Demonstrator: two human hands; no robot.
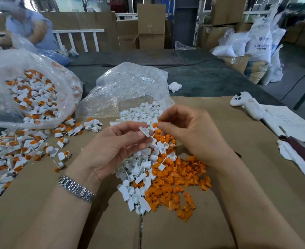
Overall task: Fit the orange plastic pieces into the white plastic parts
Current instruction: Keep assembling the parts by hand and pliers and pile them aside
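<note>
My left hand (115, 146) pinches a white plastic part (146, 131) between thumb and fingertips. Right beside it, my right hand (187, 133) pinches a small orange piece (155, 125) at its fingertips, almost touching the white part. Both hands hover above a heap on the cardboard: loose white parts (139, 178) on the left of it, loose orange pieces (176, 184) on the right. A clear bag of white parts (130, 87) lies open behind the heap.
A large clear bag (28, 90) at the left holds fitted white-and-orange parts, with more spilled (19, 150) below it. A white controller (246, 105), papers (290, 123) and a dark-handled tool (299, 148) lie at the right. A person sits at far left behind the table.
</note>
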